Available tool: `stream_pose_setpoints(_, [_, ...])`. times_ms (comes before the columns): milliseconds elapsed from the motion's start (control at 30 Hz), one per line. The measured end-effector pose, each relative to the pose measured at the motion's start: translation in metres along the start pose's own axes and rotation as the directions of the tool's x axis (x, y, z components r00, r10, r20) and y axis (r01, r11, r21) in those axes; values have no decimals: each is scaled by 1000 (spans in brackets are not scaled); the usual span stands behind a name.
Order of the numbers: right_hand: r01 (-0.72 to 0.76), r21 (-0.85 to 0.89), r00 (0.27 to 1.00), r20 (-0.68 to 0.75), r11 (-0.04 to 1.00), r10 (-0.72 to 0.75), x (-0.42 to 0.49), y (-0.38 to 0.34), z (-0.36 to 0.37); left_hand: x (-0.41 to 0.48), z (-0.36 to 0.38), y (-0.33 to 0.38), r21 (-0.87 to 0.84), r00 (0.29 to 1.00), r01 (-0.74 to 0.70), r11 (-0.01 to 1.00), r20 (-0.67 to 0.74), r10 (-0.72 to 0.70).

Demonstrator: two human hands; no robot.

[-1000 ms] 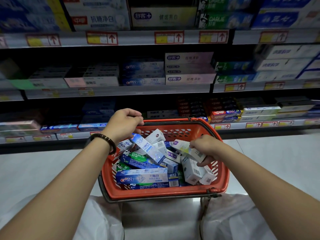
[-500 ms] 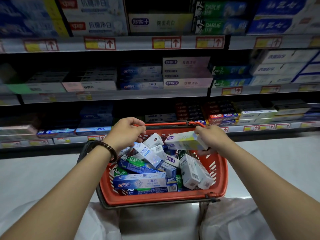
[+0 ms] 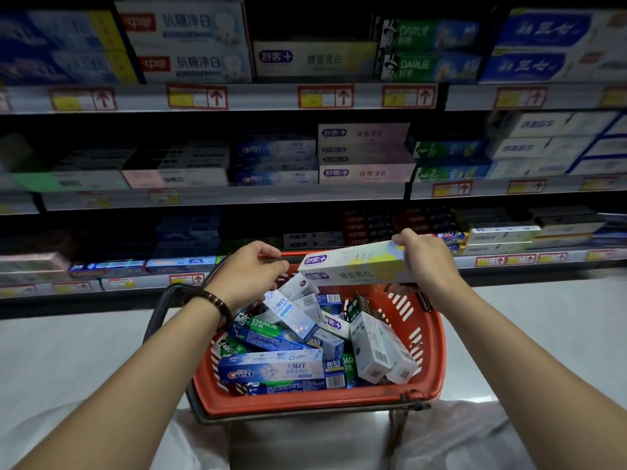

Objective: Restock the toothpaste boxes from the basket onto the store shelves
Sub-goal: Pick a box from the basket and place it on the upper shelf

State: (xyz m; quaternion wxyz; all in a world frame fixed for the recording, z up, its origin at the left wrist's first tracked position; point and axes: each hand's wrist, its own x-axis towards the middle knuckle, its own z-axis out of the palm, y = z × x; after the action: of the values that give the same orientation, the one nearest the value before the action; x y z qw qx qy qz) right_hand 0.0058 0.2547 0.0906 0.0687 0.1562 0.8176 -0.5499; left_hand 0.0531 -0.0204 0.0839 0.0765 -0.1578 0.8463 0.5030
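Toothpaste box point(image 3: 353, 266), white with a purple logo, is now riding level above the far rim of the basket point(image 3: 305, 403). A second ago it was lying low among the heap, so I am reading the pick as done and the carry to the shelf as starting. Right hand point(image 3: 424, 262) is gripping the box's right end, fingers wrapped over the top. Left hand point(image 3: 247, 273) is hovering just beside the box's left end with fingers curled; I cannot tell whether they are holding the red handle point(image 3: 286, 254) behind them or nothing at all. Store shelves point(image 3: 220, 198) are standing ahead in three stocked tiers, partly blurred. What looks like matching stock point(image 3: 315, 59) is sitting on the top tier, with dark space above it, so that is probably where this box is going. The projecting edges of the lower tiers are lying between the box and that slot, so I expect to be lifting out and up. The basket is still holding many boxes, piled crosswise: a Crest box point(image 3: 271, 368) along the near side and a Darlie box point(image 3: 268, 330) behind it. Restocking therefore looks far from finished. A beaded bracelet point(image 3: 213, 301) is sitting on my left wrist.
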Motion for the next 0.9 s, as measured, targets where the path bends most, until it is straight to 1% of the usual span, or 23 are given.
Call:
stream_pose_setpoints(100, [-35, 118, 999, 5, 992, 34, -1, -4, -1, 1, 1, -1, -4, 1000, 18, 1000, -4, -18])
stream_pose_setpoints(233, [-81, 219, 996, 64, 972, 68, 5, -2, -1, 3, 0, -3, -32, 999, 25, 999, 24, -25])
stream_pose_setpoints(333, [-80, 284, 993, 111, 956, 50, 5, -3, -2, 4, -1, -6, -42, 999, 2, 999, 52, 0])
stream_pose_setpoints(433, [-122, 366, 979, 200, 923, 50, 1, -6, -3, 4, -1, -9, -83, 998, -40, 996, 49, 44])
stream_pose_setpoints(500, [-149, 390, 971, 232, 909, 60, 0, -8, -4, 4, -2, -9, -128, 996, -50, 990, 71, 60])
stream_pose_setpoints(600, [-171, 401, 962, 265, 900, 65, -1, -9, -5, 7, 0, -11, -246, 992, -42, 968, 104, 69])
stream_pose_setpoints(767, [-187, 406, 958, 276, 895, 75, 2, -7, -7, 9, 2, -10, -412, 995, -7, 911, 91, 49])
stream_pose_setpoints(900, [-180, 416, 960, 272, 891, 67, 4, -8, -8, 9, 2, -9, -444, 997, -33, 895, 53, 64])
